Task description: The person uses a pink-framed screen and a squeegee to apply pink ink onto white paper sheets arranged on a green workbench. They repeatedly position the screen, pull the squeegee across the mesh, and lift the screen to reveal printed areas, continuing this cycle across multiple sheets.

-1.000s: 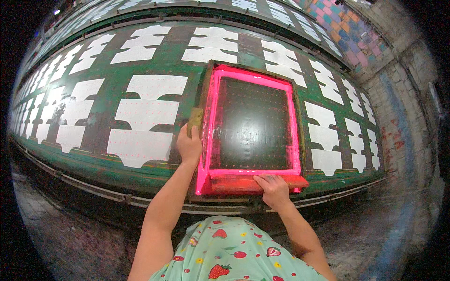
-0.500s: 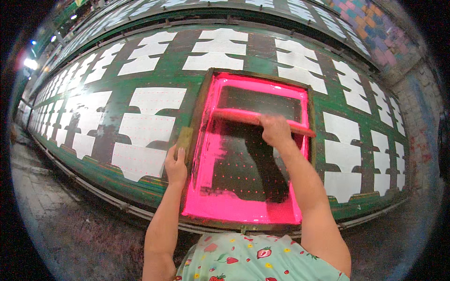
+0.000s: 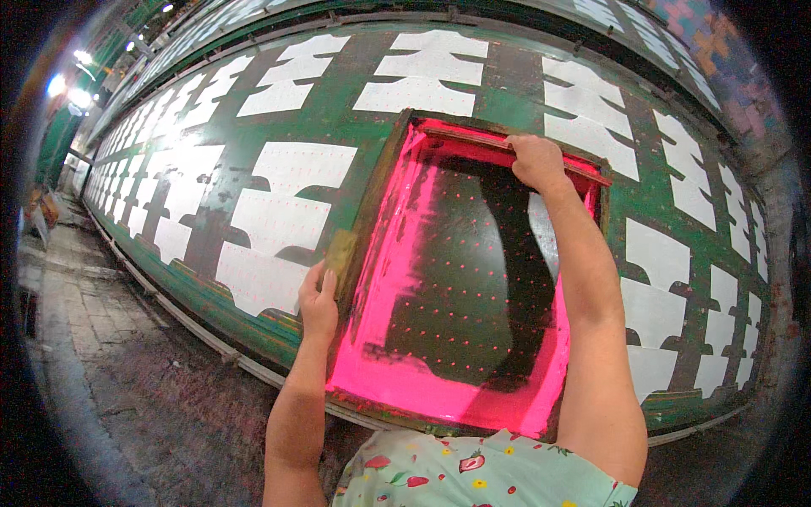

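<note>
A wooden screen-printing frame (image 3: 362, 238) lies on the long green table (image 3: 211, 127), its dark dotted mesh (image 3: 448, 279) bordered with bright pink ink. My right hand (image 3: 536, 162) grips a squeegee (image 3: 587, 171) at the frame's far end, mostly hidden by the hand and ink-covered rim. My right forearm crosses the right side of the screen. My left hand (image 3: 318, 300) is closed round an olive-yellow block (image 3: 342, 253) at the frame's left outer side. Rows of white cut fabric pieces (image 3: 287, 215) with pink dots lie around the frame.
A second long table (image 3: 591, 17) with white pieces runs behind this one, past a metal rail. Bright lamps (image 3: 78, 97) shine at upper left. A stained paved floor (image 3: 144, 355) borders the near edge, and a multicoloured patched surface (image 3: 693, 25) is at upper right.
My right hand has pushed the squeegee from the frame's near end to its far end, leaving pink ink along the near side. My left hand stays on the block. The view has swung slightly.
</note>
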The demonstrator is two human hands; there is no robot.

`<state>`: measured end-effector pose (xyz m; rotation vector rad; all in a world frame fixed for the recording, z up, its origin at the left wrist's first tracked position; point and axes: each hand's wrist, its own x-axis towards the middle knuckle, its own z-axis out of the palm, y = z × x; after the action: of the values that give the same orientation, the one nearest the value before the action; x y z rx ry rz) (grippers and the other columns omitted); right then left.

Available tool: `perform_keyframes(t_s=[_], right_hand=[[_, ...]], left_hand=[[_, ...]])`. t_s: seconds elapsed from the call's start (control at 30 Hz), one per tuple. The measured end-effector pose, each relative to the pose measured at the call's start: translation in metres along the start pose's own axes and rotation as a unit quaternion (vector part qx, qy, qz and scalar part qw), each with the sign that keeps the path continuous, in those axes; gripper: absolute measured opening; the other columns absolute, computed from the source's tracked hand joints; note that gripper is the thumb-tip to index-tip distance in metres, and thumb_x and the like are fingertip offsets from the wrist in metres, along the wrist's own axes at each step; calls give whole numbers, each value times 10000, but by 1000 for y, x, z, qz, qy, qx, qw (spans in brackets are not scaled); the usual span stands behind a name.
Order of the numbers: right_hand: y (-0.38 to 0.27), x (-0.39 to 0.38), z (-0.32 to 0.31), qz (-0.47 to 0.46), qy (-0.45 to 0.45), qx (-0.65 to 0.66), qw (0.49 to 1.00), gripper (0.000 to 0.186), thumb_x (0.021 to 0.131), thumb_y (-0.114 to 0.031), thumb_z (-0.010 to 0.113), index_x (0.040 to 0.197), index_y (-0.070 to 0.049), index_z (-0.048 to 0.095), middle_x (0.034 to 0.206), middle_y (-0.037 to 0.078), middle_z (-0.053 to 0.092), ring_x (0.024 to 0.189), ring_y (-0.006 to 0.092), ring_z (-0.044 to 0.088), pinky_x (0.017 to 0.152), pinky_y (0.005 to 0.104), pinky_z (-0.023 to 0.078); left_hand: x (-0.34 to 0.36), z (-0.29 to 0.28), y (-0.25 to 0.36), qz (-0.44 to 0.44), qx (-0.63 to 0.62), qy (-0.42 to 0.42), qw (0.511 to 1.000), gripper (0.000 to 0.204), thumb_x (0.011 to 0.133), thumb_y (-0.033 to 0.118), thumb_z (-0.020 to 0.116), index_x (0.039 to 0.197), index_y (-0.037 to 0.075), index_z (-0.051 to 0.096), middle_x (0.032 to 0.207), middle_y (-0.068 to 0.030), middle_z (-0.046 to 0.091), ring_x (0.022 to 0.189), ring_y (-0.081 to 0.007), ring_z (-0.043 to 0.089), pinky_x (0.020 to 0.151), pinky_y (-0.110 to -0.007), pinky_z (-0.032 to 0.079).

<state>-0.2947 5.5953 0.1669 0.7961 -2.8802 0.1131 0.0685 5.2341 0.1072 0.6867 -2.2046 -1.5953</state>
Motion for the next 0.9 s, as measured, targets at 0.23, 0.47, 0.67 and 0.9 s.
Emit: perform_keyframes(t_s=[0.23,0.47,0.67,0.9], right_hand=[[1,-9,-1,-12,-40,-10,999,278,881,-127,667,1133,-109,784,1113,193,795,1058,413,775,918,564,623],[-44,-77,-24,-41,-71,40,996,318,866,-130,668,1156,-125,798,1133,189,796,1064,421,770,933,573,617],[-124,-185,-51,-34,-102,61,992,367,843,-85,677,1180,-148,805,1091,198,789,1044,409,774,884,546,635],[-224,-309,-76,-15,-105,58,993,392,809,-54,703,1181,-128,801,1050,173,772,976,396,772,847,532,636]], left_hand=[[4,1,2,-19,8,-3,1000,371,1124,189,617,1395,-56,684,1305,-145,744,1214,-237,663,1090,-376,497],[2,2,2,51,51,16,997,382,1129,236,609,1356,-58,697,1232,-172,756,1165,-272,679,1052,-393,507],[4,1,-9,69,70,29,995,394,1098,248,643,1354,-46,702,1256,-261,764,1183,-377,720,1047,-437,536],[3,3,-14,89,29,41,995,450,1062,286,702,1388,-25,700,1261,-277,766,1207,-415,726,1055,-479,541]])
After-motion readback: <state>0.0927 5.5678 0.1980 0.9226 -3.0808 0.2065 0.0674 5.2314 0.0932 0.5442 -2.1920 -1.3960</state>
